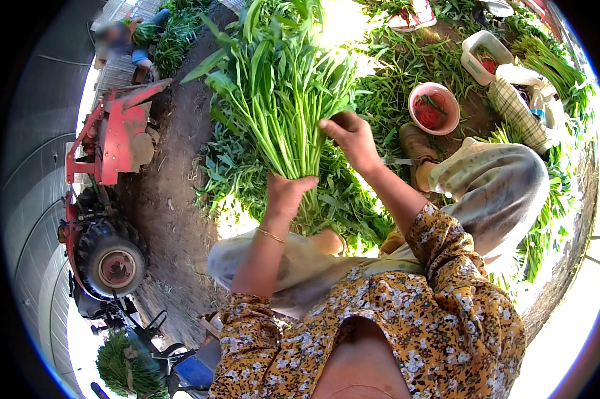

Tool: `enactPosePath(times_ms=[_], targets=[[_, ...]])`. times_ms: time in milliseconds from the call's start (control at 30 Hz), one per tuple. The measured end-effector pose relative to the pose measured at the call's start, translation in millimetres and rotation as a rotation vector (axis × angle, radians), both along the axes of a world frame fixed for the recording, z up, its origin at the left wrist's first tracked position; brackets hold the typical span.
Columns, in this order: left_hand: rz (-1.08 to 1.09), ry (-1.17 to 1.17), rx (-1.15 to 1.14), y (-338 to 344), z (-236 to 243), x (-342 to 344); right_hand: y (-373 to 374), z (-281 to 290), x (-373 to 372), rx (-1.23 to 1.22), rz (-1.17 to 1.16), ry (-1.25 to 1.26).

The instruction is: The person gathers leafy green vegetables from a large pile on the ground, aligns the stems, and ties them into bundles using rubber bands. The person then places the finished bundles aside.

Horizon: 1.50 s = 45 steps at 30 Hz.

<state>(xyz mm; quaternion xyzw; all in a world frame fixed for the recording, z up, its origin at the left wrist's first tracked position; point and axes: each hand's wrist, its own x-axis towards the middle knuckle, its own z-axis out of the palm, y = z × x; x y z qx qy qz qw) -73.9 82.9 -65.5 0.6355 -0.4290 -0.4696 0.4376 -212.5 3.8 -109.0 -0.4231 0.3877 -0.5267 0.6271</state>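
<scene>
A large bunch of water spinach (287, 100) stands upright in front of me, leaves at the top and pale stems below. Wrapped round the lower stems is my left hand (290, 191), its thumb across their front. My right hand (352, 137) is closed at the bunch's right edge, thumb against the stems; its other fingertips are partly hidden. A narrow metal strip (398, 161) shows beside my right wrist, but its kind cannot be made out. More loose greens (237, 166) lie under and around the bunch.
To the right stand a pink bucket (438, 93) of red ties and a white basin (476, 50), beside a checked cloth bag (519, 116). A red machine (117, 139) with a black tyre (114, 266) is at the left. Another person (117, 40) sits far left.
</scene>
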Motion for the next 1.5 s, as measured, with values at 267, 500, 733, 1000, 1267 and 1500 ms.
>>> enactPosePath(times_ms=[267, 500, 733, 1000, 1267, 1500], targets=[[-0.021, 0.117, -0.007, -6, 13, 34, -30, -15, -40, 0.023, -0.213, -0.060], [-0.114, -0.094, -0.052, -13, 16, 24, -48, 9, -14, -0.558, -0.215, 0.940], [-0.092, 0.061, -0.046, -8, 8, 36, -116, -43, -93, 0.033, -0.461, 0.443], [0.032, 0.082, -0.072, -3, 4, 38, -30, 3, -26, -0.629, -0.344, 0.795], [-0.009, -0.137, -0.054, -6, 6, 28, -45, 1, -4, -0.360, -0.289, 0.487], [-0.108, -0.457, -0.045, -1, 10, 27, -23, 44, 17, -0.825, -0.131, 0.919]])
